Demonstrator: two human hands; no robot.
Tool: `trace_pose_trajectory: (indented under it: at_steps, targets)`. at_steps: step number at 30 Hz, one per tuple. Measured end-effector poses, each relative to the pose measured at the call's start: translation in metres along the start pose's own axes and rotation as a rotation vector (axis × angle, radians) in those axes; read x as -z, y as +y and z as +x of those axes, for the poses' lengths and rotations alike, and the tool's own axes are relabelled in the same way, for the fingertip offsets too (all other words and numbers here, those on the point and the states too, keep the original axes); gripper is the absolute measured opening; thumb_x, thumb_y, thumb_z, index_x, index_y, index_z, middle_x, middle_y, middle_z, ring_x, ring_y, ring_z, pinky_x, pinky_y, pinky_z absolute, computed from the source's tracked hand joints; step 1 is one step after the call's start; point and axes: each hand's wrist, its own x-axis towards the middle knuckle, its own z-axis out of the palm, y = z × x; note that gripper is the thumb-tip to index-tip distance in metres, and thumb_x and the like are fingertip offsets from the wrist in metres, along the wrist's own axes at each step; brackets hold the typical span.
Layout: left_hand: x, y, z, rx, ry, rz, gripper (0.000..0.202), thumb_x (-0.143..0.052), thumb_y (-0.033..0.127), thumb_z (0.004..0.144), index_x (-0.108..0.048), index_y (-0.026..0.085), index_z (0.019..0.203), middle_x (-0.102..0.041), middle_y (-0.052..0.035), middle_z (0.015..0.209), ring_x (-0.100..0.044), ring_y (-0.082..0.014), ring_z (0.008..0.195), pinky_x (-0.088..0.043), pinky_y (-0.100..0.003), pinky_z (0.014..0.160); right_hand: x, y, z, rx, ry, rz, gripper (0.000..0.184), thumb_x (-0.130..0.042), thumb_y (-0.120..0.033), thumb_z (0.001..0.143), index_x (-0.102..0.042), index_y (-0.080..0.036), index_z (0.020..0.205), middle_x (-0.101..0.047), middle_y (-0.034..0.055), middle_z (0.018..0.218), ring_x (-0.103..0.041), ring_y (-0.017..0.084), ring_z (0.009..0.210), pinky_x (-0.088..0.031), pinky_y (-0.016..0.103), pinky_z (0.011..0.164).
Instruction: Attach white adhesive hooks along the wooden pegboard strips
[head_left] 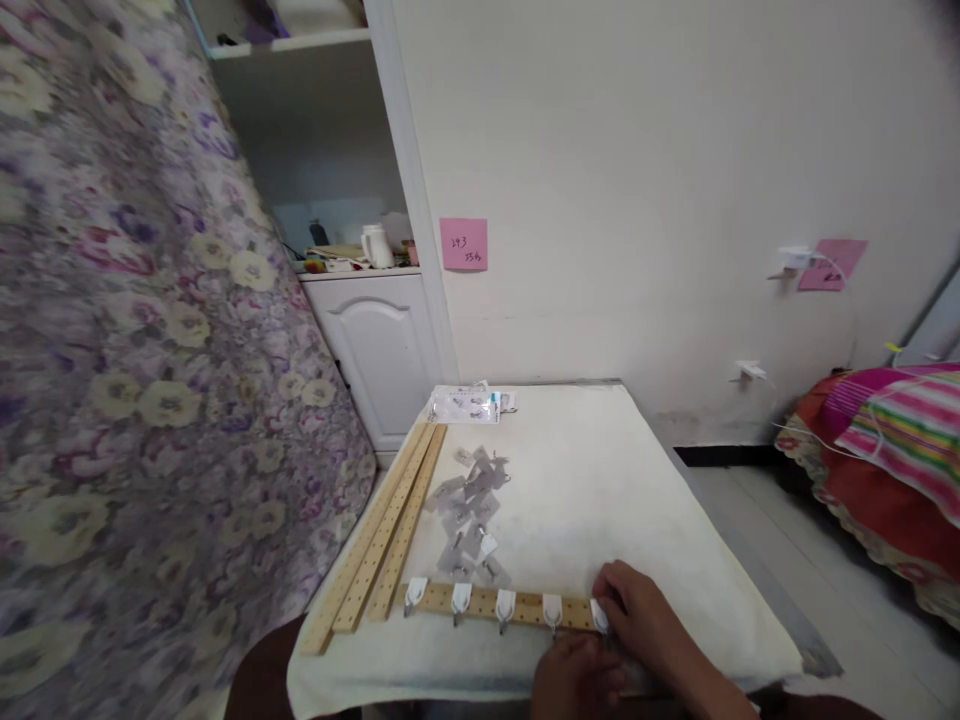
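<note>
Touching the end hook (599, 614) with curled fingers of the right hand (634, 605); cannot tell whether pinching or only pressing. Bending the left hand (577, 675) just nearer, by the strip (484, 600); cannot tell its hold. Can see four more hooks (505, 604) left of the right hand, with loose hooks (487, 543) beyond and slats (387, 530) farther left.

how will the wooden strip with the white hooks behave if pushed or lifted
Probably light and stiff: the wooden strip looks narrow and straight. Lying flat, it likely won't roll. White hooks jutting past its near edge may snag.
</note>
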Motion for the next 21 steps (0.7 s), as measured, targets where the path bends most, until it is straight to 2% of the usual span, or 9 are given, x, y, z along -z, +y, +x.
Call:
trace_pose_trajectory:
  at_steps: [4, 12, 21]
  targets:
    - [0.003, -0.003, 0.001, 0.009, -0.008, -0.019, 0.039, -0.084, 0.034, 0.040, -0.058, 0.017, 0.064, -0.068, -0.0028, 0.060, -0.061, -0.0156, 0.055, -0.037, -0.025, 0.053, -0.001, 0.003, 0.000, -0.001, 0.002, -0.019, 0.014, -0.043, -0.012, 0.072, -0.054, -0.019, 0.067, -0.057, 0.0003, 0.068, -0.053, 0.014, 0.065, -0.037, 0.024, 0.061]
    - [-0.014, 0.004, -0.007, 0.011, -0.003, -0.017, 0.043, -0.085, 0.033, 0.037, -0.057, 0.016, 0.065, -0.067, -0.0020, 0.056, -0.060, -0.0140, 0.051, -0.037, -0.024, 0.051, -0.003, 0.006, -0.001, -0.007, -0.001, -0.033, 0.014, -0.042, -0.012, 0.072, -0.053, -0.020, 0.069, -0.056, -0.0001, 0.070, -0.052, 0.014, 0.067, -0.037, 0.024, 0.062]
    - [-0.026, 0.003, -0.006, 0.037, 0.165, 0.017, 0.012, -0.063, 0.023, 0.071, -0.056, 0.014, 0.066, -0.065, -0.0039, 0.055, -0.059, -0.0131, 0.050, -0.039, -0.023, 0.051, 0.000, -0.001, -0.002, 0.004, -0.002, -0.039, 0.015, -0.042, -0.013, 0.074, -0.054, -0.020, 0.069, -0.056, 0.0008, 0.072, -0.053, 0.015, 0.068, -0.038, 0.026, 0.063]
